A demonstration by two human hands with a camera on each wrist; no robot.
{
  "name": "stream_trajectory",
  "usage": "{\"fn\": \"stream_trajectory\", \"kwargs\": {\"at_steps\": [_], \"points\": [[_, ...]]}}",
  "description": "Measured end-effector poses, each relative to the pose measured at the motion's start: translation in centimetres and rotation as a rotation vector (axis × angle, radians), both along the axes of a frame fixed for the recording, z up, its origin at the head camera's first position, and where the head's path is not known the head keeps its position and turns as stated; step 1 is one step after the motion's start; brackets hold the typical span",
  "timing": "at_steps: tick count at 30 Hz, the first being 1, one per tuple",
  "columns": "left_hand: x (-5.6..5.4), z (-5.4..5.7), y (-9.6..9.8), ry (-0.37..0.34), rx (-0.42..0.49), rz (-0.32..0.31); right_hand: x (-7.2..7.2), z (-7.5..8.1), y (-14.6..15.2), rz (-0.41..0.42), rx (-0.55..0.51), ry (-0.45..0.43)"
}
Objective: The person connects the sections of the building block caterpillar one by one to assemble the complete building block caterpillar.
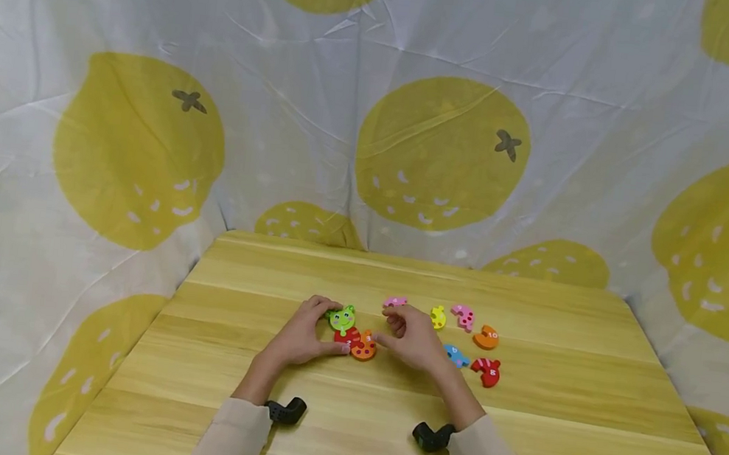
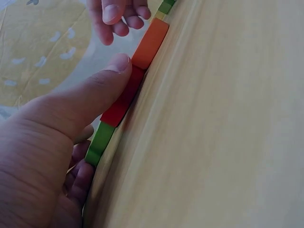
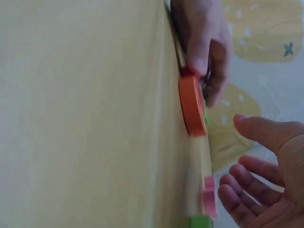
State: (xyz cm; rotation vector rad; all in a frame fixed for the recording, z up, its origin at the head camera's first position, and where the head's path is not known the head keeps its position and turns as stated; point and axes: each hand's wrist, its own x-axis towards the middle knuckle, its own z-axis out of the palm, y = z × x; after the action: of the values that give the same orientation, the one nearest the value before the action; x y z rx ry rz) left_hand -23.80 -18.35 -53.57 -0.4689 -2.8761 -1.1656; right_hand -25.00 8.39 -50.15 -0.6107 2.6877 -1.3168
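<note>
A green smiling caterpillar head (image 1: 342,319), a red puzzle piece (image 1: 346,335) and an orange spotted puzzle piece (image 1: 364,347) lie joined in a row on the table. My left hand (image 1: 301,336) holds the row, its thumb against the red piece's near side and its fingers around the head. To the right of the orange piece hovers my right hand (image 1: 418,341), fingers loosely bent, nothing in its grasp. In the right wrist view, a green piece (image 3: 202,222) and a pink piece (image 3: 209,197) lie below that hand.
Loose puzzle pieces lie beyond and right of my right hand: pink (image 1: 394,302), yellow (image 1: 438,317), pink spotted (image 1: 464,317), orange (image 1: 488,337), blue (image 1: 455,355) and red striped (image 1: 488,372). The wooden table (image 1: 344,425) meets a lemon-print curtain (image 1: 307,140) at its back.
</note>
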Motion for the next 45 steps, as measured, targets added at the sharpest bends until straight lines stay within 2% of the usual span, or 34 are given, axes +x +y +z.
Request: {"fn": "stream_trajectory", "kwargs": {"at_steps": [5,13,20,24,31,38,45], "points": [[0.3,-0.2,0.0,-0.01,-0.014,0.011,-1.7,0.2,1.1,0.004,0.033,0.065],[0.4,-0.4,0.1,-0.008,-0.06,0.019,-3.9,-0.1,1.3,-0.035,0.159,0.085],[0.4,-0.2,0.3,0.015,-0.05,0.0,-5.2,-0.3,0.9,0.044,0.27,0.119],[0.5,-0.2,0.6,0.017,-0.033,-0.009,-5.3,-0.4,0.9,0.072,0.311,0.127],[0.4,-0.1,1.3,0.011,0.004,-0.012,-5.1,-0.6,1.1,0.046,0.315,0.112],[0.3,0.1,1.4,0.014,0.024,0.007,-5.2,-0.6,1.3,0.046,0.269,0.09],[0.1,0.1,1.2,0.012,-0.02,-0.029,-4.5,-0.4,1.8,0.044,0.199,0.064]]}}
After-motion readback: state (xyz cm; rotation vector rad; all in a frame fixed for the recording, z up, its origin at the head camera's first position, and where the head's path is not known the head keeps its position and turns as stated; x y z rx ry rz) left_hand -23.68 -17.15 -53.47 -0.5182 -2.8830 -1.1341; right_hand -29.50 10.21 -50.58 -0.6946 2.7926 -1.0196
